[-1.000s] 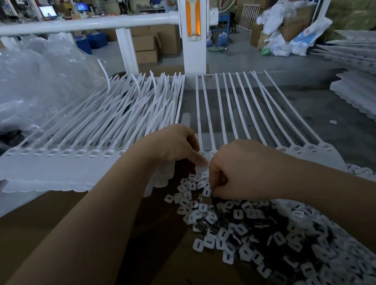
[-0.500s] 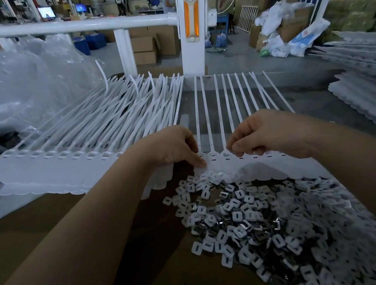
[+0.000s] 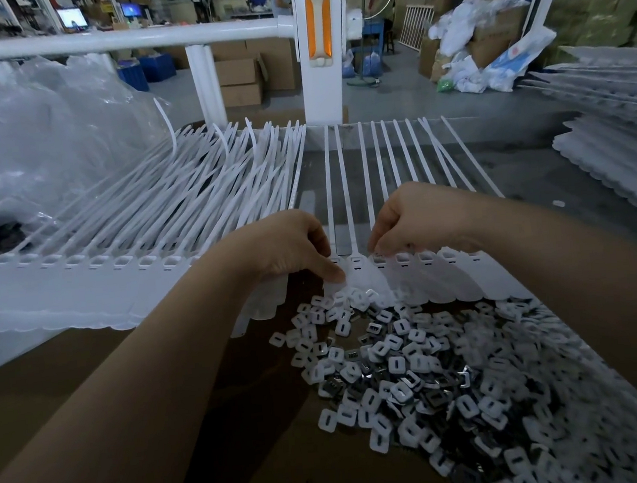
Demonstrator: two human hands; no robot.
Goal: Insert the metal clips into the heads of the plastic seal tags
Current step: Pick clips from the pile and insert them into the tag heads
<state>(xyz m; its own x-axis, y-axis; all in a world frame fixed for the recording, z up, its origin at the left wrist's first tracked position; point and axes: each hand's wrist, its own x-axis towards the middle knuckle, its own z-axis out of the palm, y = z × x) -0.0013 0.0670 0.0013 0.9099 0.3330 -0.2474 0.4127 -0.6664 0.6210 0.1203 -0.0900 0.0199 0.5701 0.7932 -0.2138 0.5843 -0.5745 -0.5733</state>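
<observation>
Two hands at work over a row of white seal tags laid flat, straps running away toward a white post. Left hand curled, thumb tip pressing down on the flag of the tag at the row's left end, just below its slotted head. Right hand curled too, fingertips bunched and touching the head of a tag two or three places along; whatever sits between those fingertips too small to make out, so cannot tell whether a clip is pinched there. Hands close but apart, two strap lengths showing in the gap.

Heaped just below the tag flags, on brown cardboard: a pile of metal clips, white plastic squares with a slot, bright metal showing on some, spreading away to the right and lower right. The nearest clips touching the flags' scalloped edges.

Off to the left, a big overlapping stack of finished-looking tags, straps fanned and crossing. Beyond that, crumpled clear plastic bags. More stacked white tag sheets at the far right edge. Cardboard boxes on the floor behind a white rail.
</observation>
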